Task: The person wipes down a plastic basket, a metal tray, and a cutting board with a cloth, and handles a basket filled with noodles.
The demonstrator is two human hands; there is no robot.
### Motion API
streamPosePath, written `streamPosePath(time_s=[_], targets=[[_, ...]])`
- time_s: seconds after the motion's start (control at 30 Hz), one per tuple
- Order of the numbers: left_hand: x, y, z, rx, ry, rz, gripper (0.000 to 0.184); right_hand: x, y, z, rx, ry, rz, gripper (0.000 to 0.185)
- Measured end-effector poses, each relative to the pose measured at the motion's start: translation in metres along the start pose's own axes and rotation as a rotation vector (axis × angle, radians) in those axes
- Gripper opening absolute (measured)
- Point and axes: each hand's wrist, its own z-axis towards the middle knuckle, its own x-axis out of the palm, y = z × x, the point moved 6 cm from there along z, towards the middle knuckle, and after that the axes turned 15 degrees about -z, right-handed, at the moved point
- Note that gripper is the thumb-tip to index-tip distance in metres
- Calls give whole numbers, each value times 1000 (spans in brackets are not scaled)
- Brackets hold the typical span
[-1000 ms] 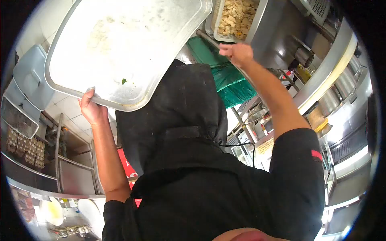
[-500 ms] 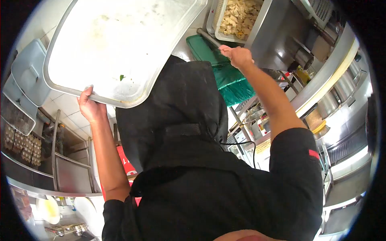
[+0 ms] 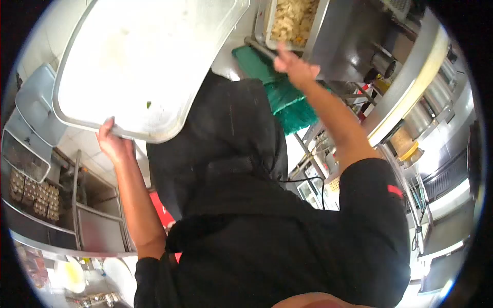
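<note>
My left hand [image 3: 114,145] is closed on the near rim of a large white plastic tub [image 3: 138,66], which is tilted, its pale inside facing me. A small green leaf scrap [image 3: 149,104] sticks to the inside near the lower edge. My right hand [image 3: 295,66] has its fingers apart, above a bin lined with a green plastic bag [image 3: 295,108]. Close beside its fingers runs a metal bar [image 3: 261,47]; I cannot tell whether they touch it. A green panel [image 3: 251,60], perhaps the bin's lid, lies under that bar.
A white basket of pale food pieces [image 3: 294,23] stands beyond my right hand, beside a steel surface [image 3: 344,41]. Grey tubs [image 3: 41,102] and several egg trays [image 3: 36,194] are at left. A counter edge [image 3: 411,87] with metal pots [image 3: 421,115] curves along the right.
My right hand has opened from a closed grip at the metal bar and spread its fingers. The tub has shifted slightly left with my left hand still on its rim.
</note>
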Motion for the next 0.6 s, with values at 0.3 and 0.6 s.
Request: streamPosePath(time_s=[0.3, 0.6], targets=[[-4, -3, -9, -4, -4, 13, 43, -33, -140, -77, 907, -231, 907, 35], [20, 13, 5, -15, 61, 4, 36, 25, -143, 43, 1339, -763, 332, 41]])
